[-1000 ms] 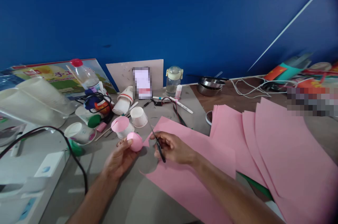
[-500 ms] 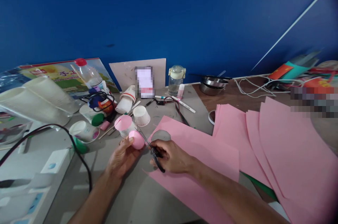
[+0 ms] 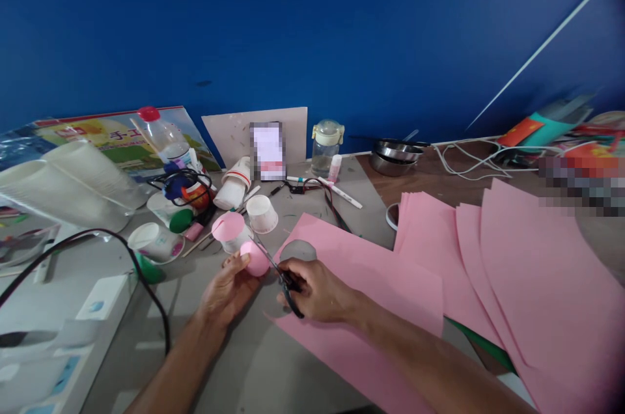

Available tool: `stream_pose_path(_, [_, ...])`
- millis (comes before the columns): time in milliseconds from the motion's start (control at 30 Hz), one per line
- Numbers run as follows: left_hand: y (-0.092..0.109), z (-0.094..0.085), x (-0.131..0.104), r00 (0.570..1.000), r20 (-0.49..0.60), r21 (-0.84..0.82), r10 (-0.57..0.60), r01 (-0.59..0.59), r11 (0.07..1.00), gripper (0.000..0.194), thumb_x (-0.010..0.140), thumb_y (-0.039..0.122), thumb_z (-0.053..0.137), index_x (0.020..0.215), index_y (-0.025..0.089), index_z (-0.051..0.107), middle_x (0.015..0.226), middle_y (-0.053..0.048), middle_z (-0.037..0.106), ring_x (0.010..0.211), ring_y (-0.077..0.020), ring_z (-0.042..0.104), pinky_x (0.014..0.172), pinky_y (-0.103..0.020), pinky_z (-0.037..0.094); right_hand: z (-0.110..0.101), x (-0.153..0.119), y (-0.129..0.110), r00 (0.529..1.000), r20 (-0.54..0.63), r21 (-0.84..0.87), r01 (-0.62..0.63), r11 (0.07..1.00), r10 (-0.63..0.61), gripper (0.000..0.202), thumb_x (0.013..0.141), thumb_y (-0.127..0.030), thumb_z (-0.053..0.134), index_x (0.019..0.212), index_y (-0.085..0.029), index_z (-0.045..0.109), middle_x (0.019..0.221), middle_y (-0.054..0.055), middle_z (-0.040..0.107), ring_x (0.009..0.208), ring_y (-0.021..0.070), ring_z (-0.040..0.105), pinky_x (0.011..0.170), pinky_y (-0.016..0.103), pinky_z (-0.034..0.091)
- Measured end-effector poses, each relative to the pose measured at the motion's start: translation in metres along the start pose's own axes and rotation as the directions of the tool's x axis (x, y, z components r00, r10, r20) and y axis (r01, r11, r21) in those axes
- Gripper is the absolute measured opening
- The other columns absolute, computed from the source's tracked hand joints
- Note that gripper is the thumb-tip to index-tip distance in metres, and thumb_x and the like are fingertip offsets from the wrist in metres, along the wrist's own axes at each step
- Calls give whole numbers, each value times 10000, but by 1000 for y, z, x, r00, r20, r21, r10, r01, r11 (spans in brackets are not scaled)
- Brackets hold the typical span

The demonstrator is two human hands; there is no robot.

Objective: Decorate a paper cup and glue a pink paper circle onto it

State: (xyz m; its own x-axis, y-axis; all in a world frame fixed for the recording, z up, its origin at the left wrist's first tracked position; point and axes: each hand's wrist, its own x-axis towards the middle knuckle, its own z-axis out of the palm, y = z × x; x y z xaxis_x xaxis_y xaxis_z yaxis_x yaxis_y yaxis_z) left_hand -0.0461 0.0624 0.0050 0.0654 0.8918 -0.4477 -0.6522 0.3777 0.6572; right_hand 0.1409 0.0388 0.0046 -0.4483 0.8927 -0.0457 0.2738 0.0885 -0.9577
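Note:
My left hand [image 3: 229, 290] pinches a small round piece of pink paper [image 3: 255, 260] between thumb and fingers. Black-handled scissors [image 3: 289, 284] are gripped in my right hand [image 3: 315, 293], their blades pointing up and left at the right edge of the round piece. Whether the blades touch the paper is hard to tell. Just behind the left hand stands a paper cup [image 3: 234, 246] with a pink paper disc [image 3: 228, 228] over its top. Beneath the right hand and forearm lies a large pink sheet [image 3: 375, 277] with a round cut-out that shows the grey table.
A white paper cup [image 3: 262, 215] stands behind the scissors. Against the backing board leans a phone [image 3: 268, 153], beside a lidded jar [image 3: 327, 140] and a glue stick [image 3: 334, 168]. More pink sheets [image 3: 532, 271] are piled at right. A black cable [image 3: 156, 310] curves across the left side.
The round pink piece and my left hand have shifted very slightly to the right. My right hand and the scissors stay nearly in place.

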Motion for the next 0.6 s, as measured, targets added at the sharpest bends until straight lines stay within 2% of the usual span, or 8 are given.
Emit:
stream_pose_path(267, [0, 2, -1, 1000, 0, 20, -2, 2, 1000, 226, 629, 81, 761, 558, 165, 564, 691, -20, 695, 639, -180, 657, 589, -303, 577, -1, 0, -1, 1000, 5, -11, -14, 1000, 14, 198, 757, -251, 670, 945, -196, 642, 608, -53, 494, 562, 103, 426, 529, 219, 343])
stream_pose_path(433, [1, 3, 0, 1000, -6, 2, 13, -13, 1000, 327, 624, 52, 747, 490, 170, 473, 607, 11, 643, 636, -172, 657, 586, -284, 577, 0, -1, 1, 1000, 9, -10, -12, 1000, 13, 123, 778, -262, 653, 885, -210, 619, 622, -44, 527, 556, 105, 432, 520, 222, 339])
stream_pose_path(600, [3, 6, -1, 1000, -15, 18, -15, 15, 1000, 147, 643, 41, 720, 663, 158, 632, 728, -29, 718, 649, -183, 670, 594, -305, 592, 1, -1, 5, 1000, 14, 8, -29, 1000, 28, 105, 793, -265, 654, 878, -212, 621, 646, -29, 571, 571, 117, 482, 518, 224, 354])
